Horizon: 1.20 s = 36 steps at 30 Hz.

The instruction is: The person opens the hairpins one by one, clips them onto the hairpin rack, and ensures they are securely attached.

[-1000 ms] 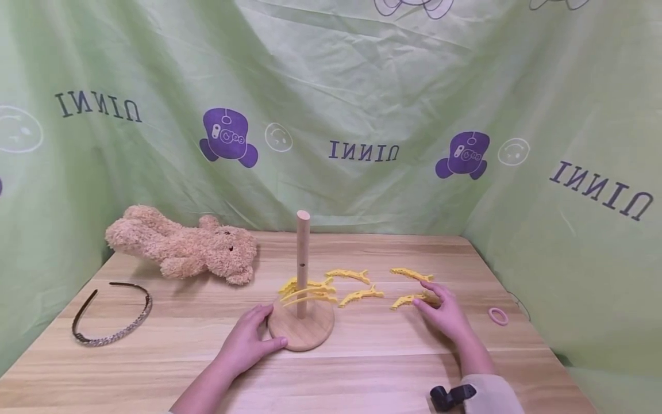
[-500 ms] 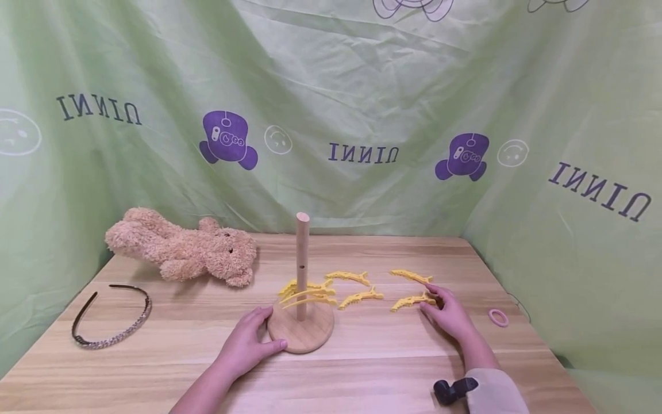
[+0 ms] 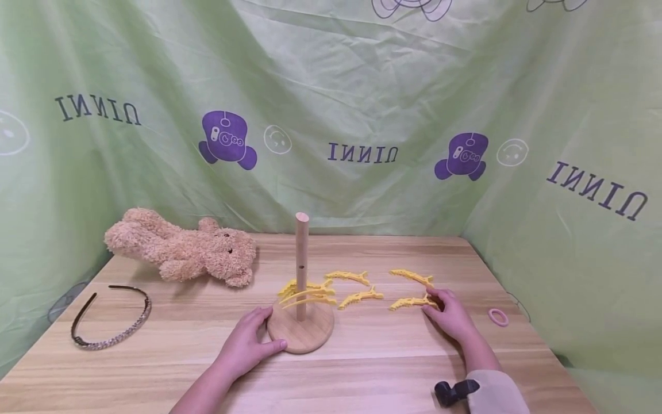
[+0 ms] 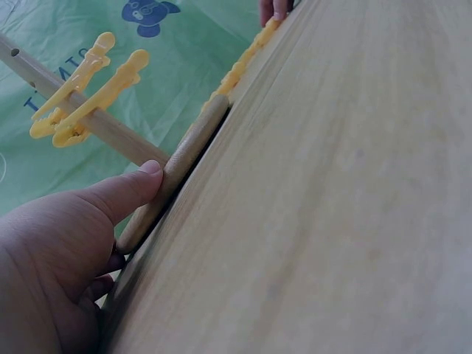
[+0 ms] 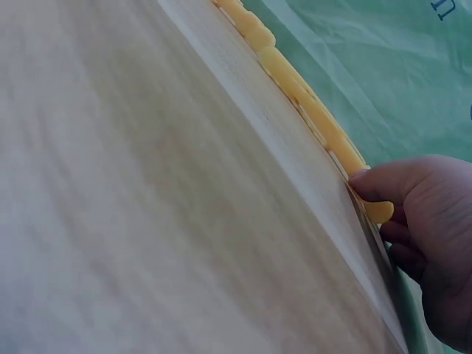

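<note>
Steadily, the left hand holds the near-left rim of a round, pale wooden base, thumb on top and fingers curled at its side. From that base an upright wooden post rises near the middle of the wood-grained table, with two yellow plastic clips set across it, their arms passing on either side. Toward the right edge, the right hand pinches the tail end of a curved yellow plastic hair clip between thumb and fingers — nearly closed, the clip low along the tabletop. Three matching yellow clips lie near it, two beside the stand and one nearer the far edge. A fluffy tan teddy bear lies by the far-left corner, a dark, beaded headband near the left edge, and a small pink ring near the right edge — all before a green printed curtain.
</note>
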Tool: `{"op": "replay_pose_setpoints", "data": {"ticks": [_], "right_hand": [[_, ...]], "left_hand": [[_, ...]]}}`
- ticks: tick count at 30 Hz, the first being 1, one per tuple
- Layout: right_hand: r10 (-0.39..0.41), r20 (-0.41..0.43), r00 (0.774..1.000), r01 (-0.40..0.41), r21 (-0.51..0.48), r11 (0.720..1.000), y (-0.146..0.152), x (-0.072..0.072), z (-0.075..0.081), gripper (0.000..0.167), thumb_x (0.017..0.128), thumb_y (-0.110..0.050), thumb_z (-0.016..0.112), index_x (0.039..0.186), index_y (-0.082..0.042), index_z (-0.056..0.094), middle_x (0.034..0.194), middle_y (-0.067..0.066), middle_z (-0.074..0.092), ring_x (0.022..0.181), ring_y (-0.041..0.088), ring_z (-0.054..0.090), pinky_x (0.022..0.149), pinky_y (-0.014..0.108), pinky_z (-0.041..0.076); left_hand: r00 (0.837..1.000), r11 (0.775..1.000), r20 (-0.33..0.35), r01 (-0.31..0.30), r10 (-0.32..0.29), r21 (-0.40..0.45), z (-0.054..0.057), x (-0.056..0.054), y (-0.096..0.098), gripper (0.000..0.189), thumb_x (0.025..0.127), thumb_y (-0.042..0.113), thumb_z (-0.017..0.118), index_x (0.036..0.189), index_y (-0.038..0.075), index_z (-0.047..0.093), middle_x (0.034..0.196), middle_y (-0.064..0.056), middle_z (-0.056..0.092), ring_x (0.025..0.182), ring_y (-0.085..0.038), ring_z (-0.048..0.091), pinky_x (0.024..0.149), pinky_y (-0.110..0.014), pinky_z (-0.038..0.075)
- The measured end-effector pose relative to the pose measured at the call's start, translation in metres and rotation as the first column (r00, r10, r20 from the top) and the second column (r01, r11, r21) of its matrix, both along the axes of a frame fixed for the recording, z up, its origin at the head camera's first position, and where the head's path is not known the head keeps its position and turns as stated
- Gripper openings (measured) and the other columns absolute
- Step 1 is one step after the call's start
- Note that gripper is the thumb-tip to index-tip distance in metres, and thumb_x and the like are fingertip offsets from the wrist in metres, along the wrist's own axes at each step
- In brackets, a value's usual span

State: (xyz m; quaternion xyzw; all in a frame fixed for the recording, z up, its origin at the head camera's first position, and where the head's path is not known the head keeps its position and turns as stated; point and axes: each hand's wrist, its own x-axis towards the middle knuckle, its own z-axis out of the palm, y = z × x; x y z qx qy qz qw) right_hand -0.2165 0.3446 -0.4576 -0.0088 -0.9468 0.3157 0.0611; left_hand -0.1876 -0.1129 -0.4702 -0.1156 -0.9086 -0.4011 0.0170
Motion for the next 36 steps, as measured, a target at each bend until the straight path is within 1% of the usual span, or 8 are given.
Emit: {"op": "replay_pose_setpoints", "data": {"ticks": [4,8,15,21,27,31,33,36], "right_hand": [[-0.006,-0.005,1.0,0.006,0.005,1.0,0.003,0.004,-0.001,0.052,0.091,-0.018,0.067,0.135,0.005,0.051,0.136,0.031,0.049,0.129,0.05,0.044,0.112,0.062,0.032],[-0.005,-0.023,1.0,0.005,0.021,1.0,0.004,0.008,-0.001,0.049,0.09,-0.017,0.068,0.131,0.006,0.054,0.132,0.029,0.054,0.126,0.049,0.048,0.11,0.062,0.034],[-0.013,-0.006,1.0,0.013,0.006,1.0,0.003,0.012,0.001,0.045,0.088,-0.019,0.071,0.123,0.006,0.058,0.125,0.026,0.058,0.122,0.046,0.051,0.108,0.061,0.038],[0.005,-0.007,1.0,-0.004,0.029,1.0,0.005,0.013,0.001,0.055,0.088,-0.024,0.072,0.131,0.005,0.055,0.132,0.028,0.056,0.127,0.048,0.048,0.109,0.063,0.036],[0.022,-0.035,0.999,-0.021,0.043,0.999,0.007,0.012,-0.001,0.048,0.087,-0.023,0.074,0.125,0.002,0.061,0.127,0.026,0.059,0.122,0.047,0.052,0.106,0.063,0.039],[-0.006,0.005,1.0,0.006,0.004,1.0,0.007,0.014,0.0,0.049,0.089,-0.026,0.072,0.127,0.001,0.06,0.127,0.024,0.06,0.121,0.044,0.055,0.105,0.06,0.042],[-0.028,0.023,0.999,0.029,-0.043,0.999,0.006,0.016,0.002,0.049,0.09,-0.026,0.071,0.129,0.002,0.057,0.125,0.025,0.061,0.118,0.042,0.057,0.104,0.057,0.045],[-0.059,0.037,0.998,0.063,-0.123,0.99,0.004,0.017,0.006,0.05,0.092,-0.024,0.069,0.13,0.004,0.054,0.123,0.025,0.063,0.114,0.038,0.061,0.099,0.046,0.052]], "left_hand": [[1.0,1.0,-0.002,0.003,-0.003,0.005,0.0,0.0,0.0,0.088,0.072,0.042,0.084,0.137,-0.007,0.05,0.143,-0.03,0.047,0.138,-0.049,0.038,0.114,-0.063,0.03],[1.0,1.0,0.006,0.001,-0.001,0.01,0.0,-0.001,0.001,0.088,0.072,0.042,0.084,0.137,-0.007,0.05,0.143,-0.03,0.047,0.138,-0.048,0.037,0.115,-0.062,0.029],[1.0,1.0,0.008,-0.001,0.001,0.004,-0.001,-0.001,0.001,0.088,0.072,0.042,0.084,0.137,-0.007,0.05,0.143,-0.03,0.048,0.138,-0.048,0.037,0.115,-0.062,0.029],[1.0,1.0,0.002,-0.001,0.001,0.001,-0.001,-0.001,0.001,0.089,0.072,0.043,0.084,0.137,-0.006,0.05,0.143,-0.03,0.048,0.138,-0.048,0.038,0.115,-0.061,0.03],[1.0,1.0,-0.005,0.007,-0.007,-0.003,0.0,0.0,0.0,0.089,0.072,0.044,0.083,0.137,-0.007,0.05,0.142,-0.029,0.048,0.137,-0.048,0.039,0.115,-0.061,0.03],[1.0,1.0,0.003,0.009,-0.009,-0.003,0.001,0.001,0.0,0.089,0.073,0.043,0.083,0.138,-0.007,0.049,0.143,-0.029,0.048,0.138,-0.048,0.038,0.115,-0.061,0.03],[1.0,1.0,0.006,0.009,-0.009,-0.002,0.001,0.001,0.0,0.089,0.072,0.043,0.084,0.138,-0.007,0.049,0.143,-0.03,0.047,0.138,-0.048,0.038,0.115,-0.061,0.03],[1.0,1.0,0.006,0.009,-0.009,-0.002,0.002,0.001,0.0,0.089,0.072,0.043,0.084,0.138,-0.007,0.049,0.143,-0.03,0.047,0.138,-0.049,0.037,0.115,-0.061,0.03]]}}
